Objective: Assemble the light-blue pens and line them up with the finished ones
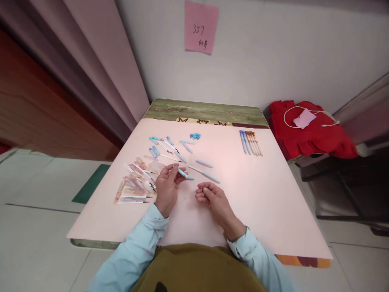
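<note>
My left hand [167, 190] is closed on a light-blue pen piece [182, 173], which points away to the right between thumb and fingers. My right hand [218, 202] hovers just to the right, thumb against the fingertips; whatever it may pinch is too small to make out. Beyond the hands lie a pale-blue pen barrel with a white refill in it [209, 177] and a loose pale-blue barrel [204, 163]. Further back on the left are blue pen parts [154, 151], thin white refills [170, 158] and a little heap of blue toppers [195, 136].
Left of my hands lies a pile of clear, pink-printed pen parts and white refills [133, 184]. Assembled blue and brown pens [251, 142] lie in a row at the back right. A pale sheet [258, 215] covers the table. A red cloth [316, 140] with a white cable sits beyond its right edge.
</note>
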`<state>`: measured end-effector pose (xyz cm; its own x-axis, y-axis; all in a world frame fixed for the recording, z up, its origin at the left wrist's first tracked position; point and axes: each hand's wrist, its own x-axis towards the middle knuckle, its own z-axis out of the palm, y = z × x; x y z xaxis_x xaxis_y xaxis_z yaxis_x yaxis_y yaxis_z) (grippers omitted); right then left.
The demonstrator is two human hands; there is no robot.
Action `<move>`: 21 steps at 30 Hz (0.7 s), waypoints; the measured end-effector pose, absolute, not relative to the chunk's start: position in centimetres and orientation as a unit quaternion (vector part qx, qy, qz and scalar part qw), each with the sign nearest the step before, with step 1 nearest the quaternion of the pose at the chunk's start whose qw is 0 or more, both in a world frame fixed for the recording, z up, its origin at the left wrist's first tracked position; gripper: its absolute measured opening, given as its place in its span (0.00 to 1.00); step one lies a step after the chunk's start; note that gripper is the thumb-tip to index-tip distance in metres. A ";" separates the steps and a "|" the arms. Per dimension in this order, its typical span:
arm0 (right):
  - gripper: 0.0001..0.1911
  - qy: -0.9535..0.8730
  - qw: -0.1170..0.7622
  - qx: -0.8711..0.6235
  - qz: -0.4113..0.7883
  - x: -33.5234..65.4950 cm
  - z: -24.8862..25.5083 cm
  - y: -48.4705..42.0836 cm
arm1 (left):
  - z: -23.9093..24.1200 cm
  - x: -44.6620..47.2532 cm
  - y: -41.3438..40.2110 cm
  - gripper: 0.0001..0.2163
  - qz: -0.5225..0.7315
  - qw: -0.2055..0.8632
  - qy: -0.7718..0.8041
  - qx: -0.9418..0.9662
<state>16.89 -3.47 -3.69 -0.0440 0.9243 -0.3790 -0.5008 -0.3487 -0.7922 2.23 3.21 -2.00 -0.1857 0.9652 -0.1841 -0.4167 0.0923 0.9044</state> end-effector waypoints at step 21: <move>0.11 -0.660 0.316 -0.675 0.096 21.9 -4.6 -2.4 | -3.1 2.0 0.3 0.11 0.374 0.514 0.593 0.493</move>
